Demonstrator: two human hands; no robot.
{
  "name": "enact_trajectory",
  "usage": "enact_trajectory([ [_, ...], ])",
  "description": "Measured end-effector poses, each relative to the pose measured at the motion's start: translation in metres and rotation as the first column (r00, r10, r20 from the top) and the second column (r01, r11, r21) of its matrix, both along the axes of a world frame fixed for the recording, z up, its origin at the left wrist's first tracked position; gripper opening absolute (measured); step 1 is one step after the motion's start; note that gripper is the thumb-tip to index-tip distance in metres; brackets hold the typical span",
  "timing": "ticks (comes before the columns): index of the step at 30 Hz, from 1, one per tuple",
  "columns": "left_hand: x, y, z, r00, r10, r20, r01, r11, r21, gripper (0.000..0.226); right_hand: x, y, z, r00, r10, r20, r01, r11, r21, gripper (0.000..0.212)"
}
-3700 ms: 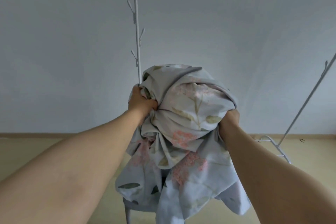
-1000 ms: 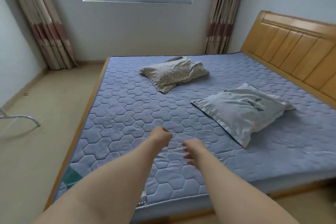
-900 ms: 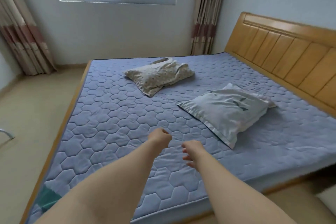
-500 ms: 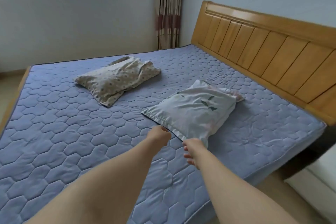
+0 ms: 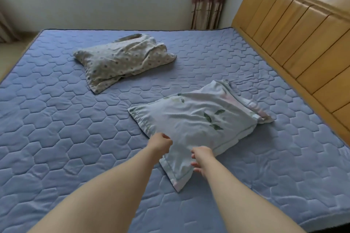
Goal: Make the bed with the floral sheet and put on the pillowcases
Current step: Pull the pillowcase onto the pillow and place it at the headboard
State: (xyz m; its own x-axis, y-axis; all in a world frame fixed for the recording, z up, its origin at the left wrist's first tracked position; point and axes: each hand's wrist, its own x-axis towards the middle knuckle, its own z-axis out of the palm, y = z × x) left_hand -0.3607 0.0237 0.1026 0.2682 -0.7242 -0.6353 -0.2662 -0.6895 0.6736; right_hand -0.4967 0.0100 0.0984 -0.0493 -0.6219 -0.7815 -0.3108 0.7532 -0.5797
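Both hands reach over the mattress (image 5: 56, 119) to the pillow (image 5: 195, 125), which lies flat just beyond the fingertips. Left hand (image 5: 161, 143): fingers curled in at the pillow's near edge (whether they pinch cloth cannot be told). Right hand (image 5: 201, 161): fingers (image 5: 195, 164) loosely spread, touching the near corner. A second, dotted pillow (image 5: 123, 62) lies well beyond the left fingers.

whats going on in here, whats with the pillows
A person is reaching with both hands to the near edge of the pale leaf-print pillow on a bare quilted mattress. The left hand looks closed at its edge; the right hand is at the near corner, fingers loosely curled. A second, dotted pillow lies further away, untouched. No sheet is on the bed yet.
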Motion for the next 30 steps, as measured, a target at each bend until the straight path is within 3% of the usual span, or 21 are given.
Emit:
enact_trajectory([
  [6, -0.027, -0.042, -0.032, 0.989, 0.141, 0.033, -0.144, 0.986, 0.086, 0.01, -0.035, -0.05, -0.034, 0.998, 0.069, 0.003, -0.069, 0.994, 0.087, 0.008],
  [10, -0.032, -0.071, -0.067, 0.985, 0.138, 0.104, -0.152, 0.979, 0.137, 0.01, -0.049, -0.072, -0.061, 0.998, 0.066, -0.01, -0.064, 0.989, 0.13, 0.006],
  [14, -0.033, -0.108, -0.111, 0.957, 0.166, 0.238, -0.211, 0.962, 0.176, 0.038, -0.056, -0.094, -0.098, 1.0, 0.004, -0.023, 0.0, 0.986, 0.168, 0.007],
  [17, -0.03, -0.131, -0.149, 0.927, 0.286, 0.245, -0.342, 0.91, 0.234, 0.052, -0.053, -0.115, -0.133, 0.999, -0.036, -0.038, 0.043, 0.976, 0.214, 0.008],
  [19, -0.024, -0.138, -0.17, 0.896, 0.399, 0.196, -0.439, 0.865, 0.244, 0.069, -0.047, -0.128, -0.15, 0.997, -0.073, -0.017, 0.075, 0.964, 0.255, 0.019],
  [23, -0.01, -0.148, -0.203, 0.769, 0.629, 0.112, -0.63, 0.72, 0.29, 0.105, -0.033, -0.145, -0.181, 0.983, -0.177, 0.042, 0.148, 0.915, 0.376, 0.073],
  [25, -0.005, -0.152, -0.217, 0.724, 0.689, 0.018, -0.662, 0.688, 0.299, 0.101, -0.028, -0.149, -0.189, 0.982, -0.174, 0.072, 0.131, 0.907, 0.401, 0.08],
  [29, -0.003, -0.156, -0.224, 0.758, 0.646, -0.093, -0.608, 0.751, 0.257, 0.033, -0.019, -0.155, -0.194, 0.957, -0.267, 0.115, 0.207, 0.903, 0.377, 0.103],
  [30, -0.005, -0.156, -0.216, 0.766, 0.632, -0.116, -0.592, 0.765, 0.253, 0.029, -0.015, -0.156, -0.191, 0.946, -0.304, 0.118, 0.24, 0.894, 0.378, 0.113],
])
